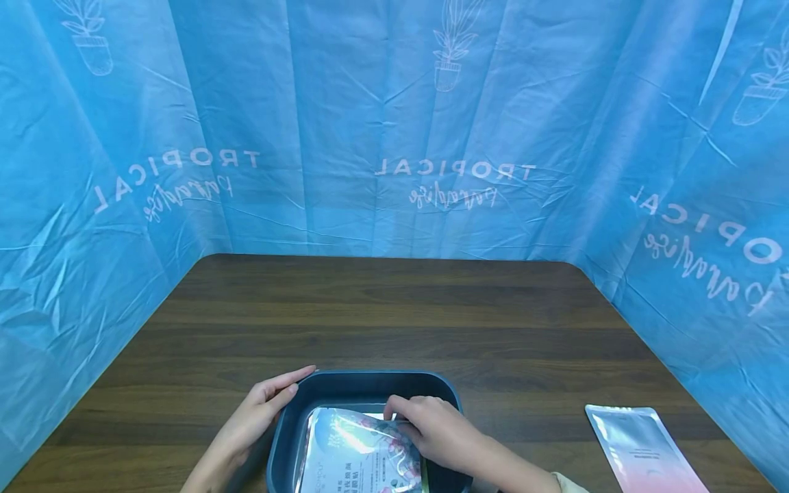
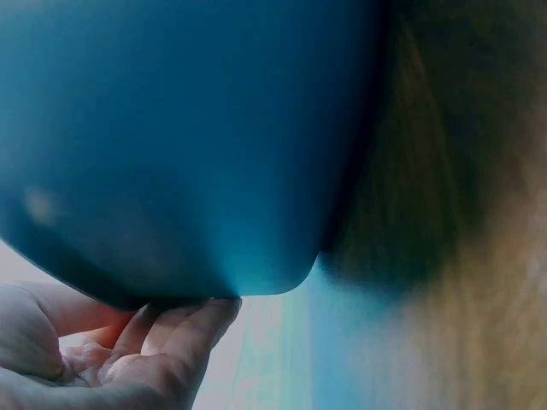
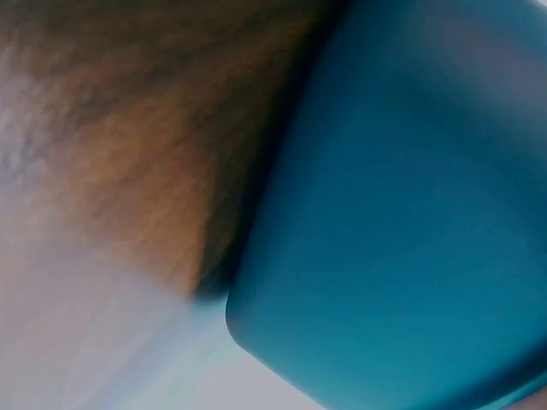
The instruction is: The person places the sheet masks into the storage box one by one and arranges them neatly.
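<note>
A dark blue plastic bin (image 1: 364, 378) stands at the table's near edge, its near part cut off by the head view. My left hand (image 1: 255, 414) holds the bin's far left corner, thumb at the rim; the left wrist view shows the fingers (image 2: 184, 337) against the outer wall. Inside lies a shiny pale blue sheet mask packet (image 1: 351, 445) with printed characters and flowers. My right hand (image 1: 434, 431) reaches into the bin and pinches the packet's far right corner. More packet edges show beneath it. Bin wall (image 3: 402, 213) fills much of the right wrist view.
A silver and pink packet (image 1: 644, 448) lies flat on the brown wooden table (image 1: 394, 315), well to the right of the bin. Blue curtains (image 1: 333, 123) with white print surround the table at the back and both sides.
</note>
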Action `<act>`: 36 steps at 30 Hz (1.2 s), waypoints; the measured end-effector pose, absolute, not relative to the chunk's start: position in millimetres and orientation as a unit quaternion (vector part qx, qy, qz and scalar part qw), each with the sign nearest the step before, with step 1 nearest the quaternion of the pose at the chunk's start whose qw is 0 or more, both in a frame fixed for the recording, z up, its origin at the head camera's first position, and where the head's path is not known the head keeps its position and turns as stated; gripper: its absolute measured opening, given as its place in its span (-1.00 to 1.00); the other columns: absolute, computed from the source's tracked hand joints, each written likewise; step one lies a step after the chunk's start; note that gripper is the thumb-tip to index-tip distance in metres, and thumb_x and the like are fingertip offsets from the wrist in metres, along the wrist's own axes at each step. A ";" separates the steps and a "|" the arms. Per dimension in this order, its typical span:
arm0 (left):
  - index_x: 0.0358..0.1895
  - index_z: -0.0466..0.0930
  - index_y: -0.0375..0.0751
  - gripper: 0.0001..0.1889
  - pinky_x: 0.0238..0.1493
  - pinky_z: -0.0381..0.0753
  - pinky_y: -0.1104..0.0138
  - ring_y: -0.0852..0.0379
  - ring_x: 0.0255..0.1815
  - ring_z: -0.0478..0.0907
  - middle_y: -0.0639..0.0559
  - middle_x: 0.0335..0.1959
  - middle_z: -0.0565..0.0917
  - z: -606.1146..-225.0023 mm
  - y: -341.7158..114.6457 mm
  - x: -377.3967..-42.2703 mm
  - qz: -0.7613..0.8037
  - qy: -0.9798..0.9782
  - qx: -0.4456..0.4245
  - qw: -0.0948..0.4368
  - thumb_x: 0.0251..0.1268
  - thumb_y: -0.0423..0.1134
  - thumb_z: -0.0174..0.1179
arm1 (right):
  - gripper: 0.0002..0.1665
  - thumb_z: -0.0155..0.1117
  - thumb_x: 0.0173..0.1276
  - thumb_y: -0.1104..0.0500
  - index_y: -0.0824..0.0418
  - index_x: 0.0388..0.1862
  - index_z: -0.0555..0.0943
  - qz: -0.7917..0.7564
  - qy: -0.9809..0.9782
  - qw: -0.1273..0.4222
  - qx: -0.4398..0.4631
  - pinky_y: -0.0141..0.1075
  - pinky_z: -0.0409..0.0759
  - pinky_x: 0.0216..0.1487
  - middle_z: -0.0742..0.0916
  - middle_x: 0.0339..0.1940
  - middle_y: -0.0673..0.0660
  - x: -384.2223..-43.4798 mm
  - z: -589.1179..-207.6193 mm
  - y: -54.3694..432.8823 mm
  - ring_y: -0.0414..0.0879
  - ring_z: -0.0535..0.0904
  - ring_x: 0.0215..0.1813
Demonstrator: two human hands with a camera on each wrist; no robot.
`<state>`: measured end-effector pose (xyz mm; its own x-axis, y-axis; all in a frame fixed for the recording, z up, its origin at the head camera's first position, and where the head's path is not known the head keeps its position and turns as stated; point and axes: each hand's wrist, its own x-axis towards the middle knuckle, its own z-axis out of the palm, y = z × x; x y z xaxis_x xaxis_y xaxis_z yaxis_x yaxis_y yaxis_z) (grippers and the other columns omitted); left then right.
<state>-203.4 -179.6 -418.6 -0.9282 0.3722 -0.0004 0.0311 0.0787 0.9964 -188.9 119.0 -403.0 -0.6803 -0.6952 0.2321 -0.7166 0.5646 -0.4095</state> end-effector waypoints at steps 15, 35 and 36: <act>0.36 0.18 -0.44 -0.53 0.16 0.32 -0.02 -0.25 0.30 0.22 -0.35 0.35 0.20 -416.5 -180.5 -203.4 0.659 0.729 0.134 0.125 0.51 -0.25 -0.15 | -0.28 0.42 0.08 -0.16 0.11 0.14 0.41 -0.055 -0.893 0.144 0.423 -0.35 0.45 -0.21 0.55 -0.01 -0.01 -189.6 -408.2 112.2 -0.14 0.44 0.00; 0.35 0.25 -0.34 -0.52 0.09 0.36 0.01 -0.23 0.28 0.20 -0.28 0.36 0.22 -418.1 -181.8 -197.3 0.650 0.744 0.098 0.118 0.48 -0.17 -0.09 | -0.47 0.51 0.01 0.15 0.17 -0.01 0.56 0.074 -0.889 0.230 0.389 -0.15 0.52 -0.06 0.61 -0.07 0.03 -197.4 -396.7 148.6 -0.09 0.52 -0.02; 0.35 0.25 -0.34 -0.52 0.07 0.37 0.03 -0.23 0.28 0.19 -0.28 0.36 0.21 -418.0 -182.2 -197.0 0.648 0.746 0.098 0.117 0.48 -0.16 -0.09 | -0.50 0.51 0.00 0.20 0.17 -0.04 0.57 0.093 -0.887 0.245 0.381 -0.15 0.53 -0.08 0.62 -0.09 0.02 -198.2 -394.3 156.9 -0.09 0.52 -0.02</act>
